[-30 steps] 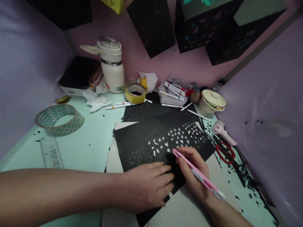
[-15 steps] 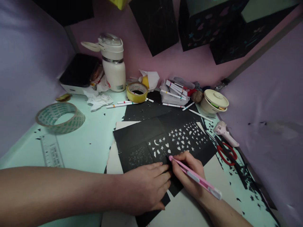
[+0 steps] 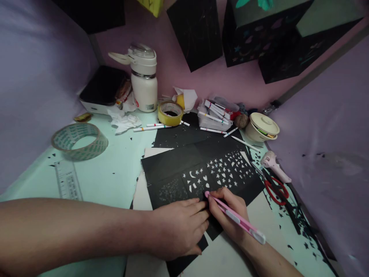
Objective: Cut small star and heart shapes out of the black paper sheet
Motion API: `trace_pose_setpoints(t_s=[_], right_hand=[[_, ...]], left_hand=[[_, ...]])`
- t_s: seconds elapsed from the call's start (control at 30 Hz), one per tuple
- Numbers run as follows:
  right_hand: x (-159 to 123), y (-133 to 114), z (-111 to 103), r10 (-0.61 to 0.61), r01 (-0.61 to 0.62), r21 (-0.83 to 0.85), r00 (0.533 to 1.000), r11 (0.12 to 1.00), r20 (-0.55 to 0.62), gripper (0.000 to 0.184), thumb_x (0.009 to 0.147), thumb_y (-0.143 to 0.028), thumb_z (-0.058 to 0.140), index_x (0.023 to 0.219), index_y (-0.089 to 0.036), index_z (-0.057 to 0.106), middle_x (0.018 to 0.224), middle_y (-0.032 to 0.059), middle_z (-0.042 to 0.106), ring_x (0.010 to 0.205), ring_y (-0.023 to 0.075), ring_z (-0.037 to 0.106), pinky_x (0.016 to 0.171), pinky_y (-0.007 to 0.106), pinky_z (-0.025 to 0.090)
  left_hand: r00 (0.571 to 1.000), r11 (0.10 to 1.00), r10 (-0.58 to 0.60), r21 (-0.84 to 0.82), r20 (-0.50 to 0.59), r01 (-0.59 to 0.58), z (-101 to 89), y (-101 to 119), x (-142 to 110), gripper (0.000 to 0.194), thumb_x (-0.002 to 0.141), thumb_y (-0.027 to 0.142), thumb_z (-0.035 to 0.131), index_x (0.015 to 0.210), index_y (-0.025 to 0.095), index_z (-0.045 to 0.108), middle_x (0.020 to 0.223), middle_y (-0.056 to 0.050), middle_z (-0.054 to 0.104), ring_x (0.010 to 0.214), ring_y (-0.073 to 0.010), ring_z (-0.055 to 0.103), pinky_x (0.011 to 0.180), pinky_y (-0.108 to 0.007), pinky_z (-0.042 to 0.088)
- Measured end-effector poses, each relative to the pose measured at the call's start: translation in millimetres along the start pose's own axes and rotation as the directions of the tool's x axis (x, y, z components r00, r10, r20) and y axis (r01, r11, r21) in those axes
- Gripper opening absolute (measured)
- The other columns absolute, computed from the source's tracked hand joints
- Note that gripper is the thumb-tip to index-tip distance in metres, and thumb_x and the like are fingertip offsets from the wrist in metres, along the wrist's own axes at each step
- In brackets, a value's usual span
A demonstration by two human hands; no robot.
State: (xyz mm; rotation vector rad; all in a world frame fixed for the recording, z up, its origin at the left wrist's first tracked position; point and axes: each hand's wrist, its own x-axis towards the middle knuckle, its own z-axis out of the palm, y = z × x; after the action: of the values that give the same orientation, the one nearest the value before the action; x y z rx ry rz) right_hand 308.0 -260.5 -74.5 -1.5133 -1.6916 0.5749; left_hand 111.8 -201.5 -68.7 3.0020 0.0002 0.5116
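black paper [image 3: 170, 162] lies at a slant in the middle of the worktop [image 3: 115, 157], partly over a pale sheet [image 3: 262, 211]. cut-out stars, hearts, a crescent moon and small angular shapes run across its middle and right, and a patch of faint drawn outlines sits to their left. the left hand [image 3: 183, 227] is spread flat on the near part of the paper, palm down, fingers stretched and close together, gripping nothing. the right hand [image 3: 227, 207] is narrow around a pink cutter [image 3: 235, 216], its front end just beside the left fingertips; the fingers hide the cutter's blade, so i cannot tell whether it touches the paper.

to the left lie a clear ruler [image 3: 68, 181] and a wide tape roll [image 3: 92, 150]. behind the paper are a yellow tape roll [image 3: 170, 120], a cream bottle [image 3: 145, 92], and a clear box [image 3: 213, 122] with white markers on it. to the right are a lidded bowl [image 3: 256, 131], a pale pink tool [image 3: 275, 166] and red-handled scissors [image 3: 268, 194], with black scraps around them.
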Motion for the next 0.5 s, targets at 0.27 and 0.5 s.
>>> trace_pose_setpoints(t_s=[0.27, 0.5], right_hand=[[-1, 8, 3, -0.198, 0.206, -0.151, 0.978, 0.967, 0.071, 0.009, 0.087, -0.012, 0.057, 0.085, -0.021, 0.056, 0.07, 0.0008, 0.061, 0.059, 0.013, 0.058, 0.057, 0.025, 0.049], [-2, 12, 7, -0.247, 0.258, -0.243, 0.966, 0.935, 0.075, 0.012, 0.087, -0.011, 0.055, 0.085, -0.022, 0.057, 0.066, -0.0003, 0.055, 0.059, 0.0131, 0.056, 0.057, 0.025, 0.049]], left_hand=[[1.0, 1.0, 0.009, 0.003, 0.01, -0.009, 2.0, 1, 0, 0.051, 0.094, 0.048, 0.041, 0.118, 0.007, 0.062, 0.119, -0.014, 0.065, 0.114, -0.0269, 0.057, 0.107, -0.039, 0.035], [1.0, 1.0, 0.004, -0.003, -0.005, -0.004, 4.0, 1, -1, 0.051, 0.093, 0.048, 0.042, 0.117, 0.006, 0.062, 0.119, -0.014, 0.064, 0.113, -0.0276, 0.057, 0.107, -0.039, 0.035]])
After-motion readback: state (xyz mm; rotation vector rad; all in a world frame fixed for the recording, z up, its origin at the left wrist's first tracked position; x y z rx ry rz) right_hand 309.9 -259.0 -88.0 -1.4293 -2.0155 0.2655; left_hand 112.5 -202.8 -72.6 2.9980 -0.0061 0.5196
